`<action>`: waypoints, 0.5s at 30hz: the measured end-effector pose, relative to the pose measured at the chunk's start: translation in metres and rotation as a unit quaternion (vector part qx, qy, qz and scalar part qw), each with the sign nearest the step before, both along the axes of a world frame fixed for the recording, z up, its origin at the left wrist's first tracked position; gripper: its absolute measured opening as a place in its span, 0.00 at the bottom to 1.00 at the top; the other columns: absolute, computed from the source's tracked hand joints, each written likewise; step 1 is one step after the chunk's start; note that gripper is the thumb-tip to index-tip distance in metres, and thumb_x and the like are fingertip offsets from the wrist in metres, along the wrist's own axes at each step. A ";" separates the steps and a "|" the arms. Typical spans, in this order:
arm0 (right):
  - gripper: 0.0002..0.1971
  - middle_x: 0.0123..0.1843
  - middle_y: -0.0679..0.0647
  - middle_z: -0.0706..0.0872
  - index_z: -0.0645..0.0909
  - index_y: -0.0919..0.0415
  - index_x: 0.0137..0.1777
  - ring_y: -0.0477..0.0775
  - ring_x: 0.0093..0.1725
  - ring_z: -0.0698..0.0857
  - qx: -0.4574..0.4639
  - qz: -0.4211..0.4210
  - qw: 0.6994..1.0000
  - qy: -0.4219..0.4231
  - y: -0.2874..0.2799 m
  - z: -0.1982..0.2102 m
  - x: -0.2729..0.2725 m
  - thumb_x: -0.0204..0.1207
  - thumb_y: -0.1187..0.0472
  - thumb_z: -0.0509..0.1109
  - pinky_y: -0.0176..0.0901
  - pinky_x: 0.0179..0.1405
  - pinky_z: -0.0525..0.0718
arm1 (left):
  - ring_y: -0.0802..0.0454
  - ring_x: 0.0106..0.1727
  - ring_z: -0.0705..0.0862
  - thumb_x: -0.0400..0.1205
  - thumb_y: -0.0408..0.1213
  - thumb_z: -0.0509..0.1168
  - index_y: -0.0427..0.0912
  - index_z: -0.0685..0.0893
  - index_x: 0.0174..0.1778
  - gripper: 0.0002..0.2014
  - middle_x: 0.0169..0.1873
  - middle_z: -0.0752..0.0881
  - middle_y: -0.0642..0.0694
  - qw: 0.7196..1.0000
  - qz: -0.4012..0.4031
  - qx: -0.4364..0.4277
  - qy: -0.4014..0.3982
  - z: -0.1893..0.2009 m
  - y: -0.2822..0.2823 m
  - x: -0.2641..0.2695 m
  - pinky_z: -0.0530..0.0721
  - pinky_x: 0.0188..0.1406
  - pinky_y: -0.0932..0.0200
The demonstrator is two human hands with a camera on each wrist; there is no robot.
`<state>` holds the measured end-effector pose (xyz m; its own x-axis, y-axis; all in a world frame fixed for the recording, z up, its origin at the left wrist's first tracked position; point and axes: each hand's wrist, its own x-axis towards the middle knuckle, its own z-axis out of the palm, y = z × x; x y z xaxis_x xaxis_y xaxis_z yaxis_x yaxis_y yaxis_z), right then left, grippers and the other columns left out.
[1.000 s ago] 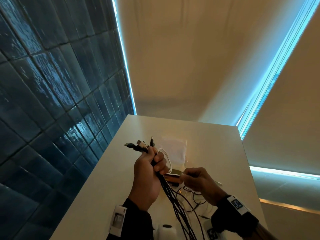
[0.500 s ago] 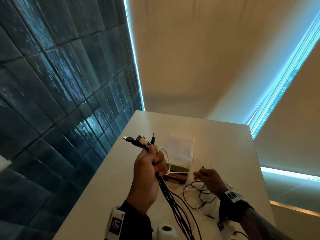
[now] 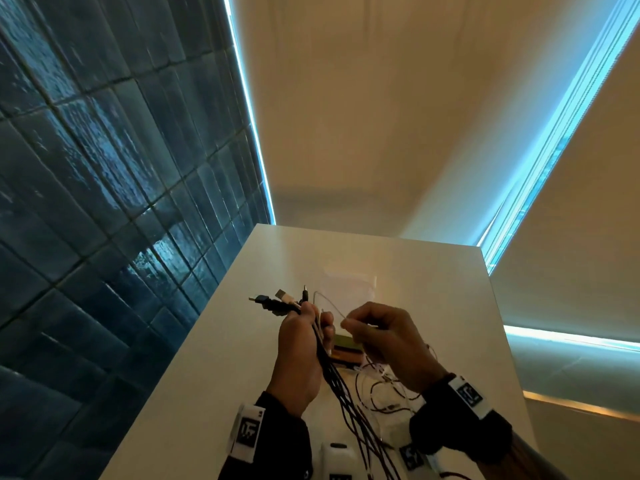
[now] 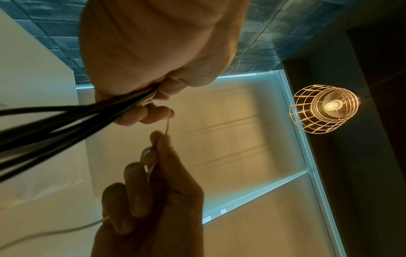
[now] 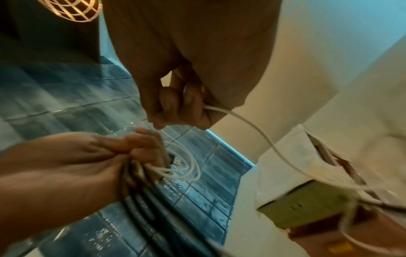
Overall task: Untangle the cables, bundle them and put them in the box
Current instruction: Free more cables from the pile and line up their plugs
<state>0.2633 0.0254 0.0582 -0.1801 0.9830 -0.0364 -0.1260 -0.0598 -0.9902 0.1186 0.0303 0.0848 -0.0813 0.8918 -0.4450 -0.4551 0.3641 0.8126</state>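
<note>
Left hand (image 3: 300,355) grips cables (image 3: 341,393)

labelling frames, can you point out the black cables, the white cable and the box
black cables (image 3: 341,393), head view, on the strands hanging below the left hand
white cable (image 5: 259,132), right wrist view, on the curve leaving the right hand
box (image 5: 307,207), right wrist view, on its green side wall

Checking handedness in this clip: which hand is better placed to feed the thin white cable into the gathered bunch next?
Probably the right hand: it already pinches the white cable beside the left hand, which is fully occupied gripping the black cables.
</note>
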 end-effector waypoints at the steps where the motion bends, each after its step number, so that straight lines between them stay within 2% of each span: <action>1: 0.04 0.27 0.48 0.82 0.82 0.76 0.44 0.37 0.21 0.78 0.007 0.016 1.000 0.001 -0.004 0.003 -0.002 0.77 0.73 0.70 0.25 0.22 0.75 | 0.53 0.25 0.75 0.90 0.39 0.51 0.40 0.74 0.45 0.11 0.27 0.81 0.45 1.000 0.007 -0.004 -0.003 0.000 0.001 0.002 0.70 0.29 0.56; 4: 0.04 0.32 0.51 0.87 0.85 0.75 0.44 0.39 0.27 0.82 0.033 0.049 0.998 -0.020 -0.010 0.004 -0.003 0.75 0.71 0.73 0.26 0.28 0.77 | 0.50 0.31 0.77 0.90 0.39 0.53 0.38 0.76 0.50 0.10 0.32 0.83 0.42 1.000 0.022 -0.013 -0.007 0.002 0.002 0.006 0.75 0.32 0.54; 6: 0.04 0.36 0.58 0.88 0.87 0.70 0.45 0.47 0.33 0.83 0.045 0.062 0.996 -0.043 -0.011 -0.001 -0.001 0.74 0.68 0.75 0.35 0.36 0.80 | 0.50 0.31 0.78 0.90 0.40 0.52 0.39 0.77 0.50 0.11 0.30 0.82 0.43 0.999 0.027 -0.016 -0.025 0.003 0.003 0.007 0.76 0.32 0.55; 8: 0.06 0.37 0.64 0.87 0.87 0.68 0.44 0.55 0.37 0.82 0.039 0.072 0.995 -0.057 -0.012 -0.010 0.003 0.74 0.64 0.77 0.45 0.40 0.79 | 0.52 0.25 0.74 0.90 0.41 0.51 0.40 0.75 0.44 0.14 0.26 0.78 0.45 0.997 0.029 -0.006 -0.069 0.005 0.005 0.006 0.72 0.28 0.57; 9: 0.07 0.37 0.65 0.87 0.88 0.68 0.44 0.54 0.37 0.81 0.034 0.076 0.995 -0.061 -0.011 -0.016 0.005 0.73 0.63 0.77 0.45 0.40 0.79 | 0.53 0.23 0.71 0.90 0.41 0.51 0.41 0.73 0.40 0.15 0.24 0.75 0.47 0.995 0.035 0.003 -0.094 0.006 0.006 0.004 0.69 0.27 0.58; 12: 0.06 0.31 0.54 0.85 0.88 0.70 0.42 0.43 0.30 0.79 0.002 0.079 0.995 -0.067 -0.011 -0.034 0.012 0.73 0.65 0.77 0.31 0.34 0.76 | 0.56 0.20 0.66 0.90 0.38 0.50 0.44 0.69 0.36 0.15 0.24 0.70 0.50 0.987 0.062 0.041 -0.143 0.007 0.008 -0.002 0.66 0.24 0.59; 15: 0.08 0.29 0.56 0.82 0.87 0.71 0.42 0.42 0.27 0.74 -0.027 0.069 0.995 -0.064 -0.009 -0.055 0.017 0.75 0.64 0.75 0.29 0.28 0.71 | 0.57 0.21 0.63 0.90 0.36 0.50 0.44 0.69 0.37 0.14 0.25 0.68 0.51 0.986 0.049 0.067 -0.143 0.006 0.003 -0.004 0.64 0.21 0.62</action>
<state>0.2804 0.0161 0.0034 -0.3034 0.9452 -0.1208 0.0149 -0.1220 -0.9924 0.1142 0.0329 0.0911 -0.0588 0.9383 -0.3408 -0.6998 0.2047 0.6844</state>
